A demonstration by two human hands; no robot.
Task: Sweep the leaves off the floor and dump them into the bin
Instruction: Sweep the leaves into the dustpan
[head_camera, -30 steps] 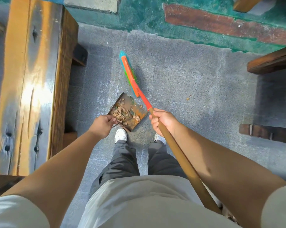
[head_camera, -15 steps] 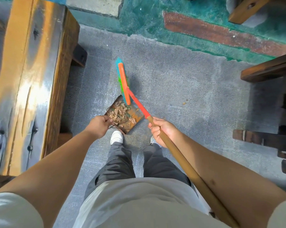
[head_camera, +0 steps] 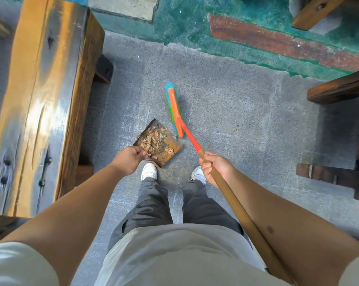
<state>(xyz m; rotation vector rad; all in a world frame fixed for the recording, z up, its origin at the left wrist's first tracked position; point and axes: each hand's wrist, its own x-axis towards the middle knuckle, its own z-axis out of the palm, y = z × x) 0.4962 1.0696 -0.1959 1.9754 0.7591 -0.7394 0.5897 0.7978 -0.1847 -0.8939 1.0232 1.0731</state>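
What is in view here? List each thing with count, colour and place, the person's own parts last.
dustpan: one, rusty brown, floor ahead of the feet
leaves: a pile, brown, in the dustpan
broom: one, orange head, wooden handle, right of the dustpan
crumbs: few, brown, floor at right
bench: one, wooden, left
dark wooden furniture: right edge
left hand: grips the dustpan's near edge
right hand: grips the broom handle
shoes: two, white

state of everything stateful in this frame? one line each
dustpan: loaded with dry leaves, held by the left hand, not yet emptied
leaves: piled in the dustpan; a few bits on the floor to the right
broom: head on the floor beside the dustpan, handle slanted
left hand: grips the dustpan's near edge
right hand: grips the broom handle
bin: not in view
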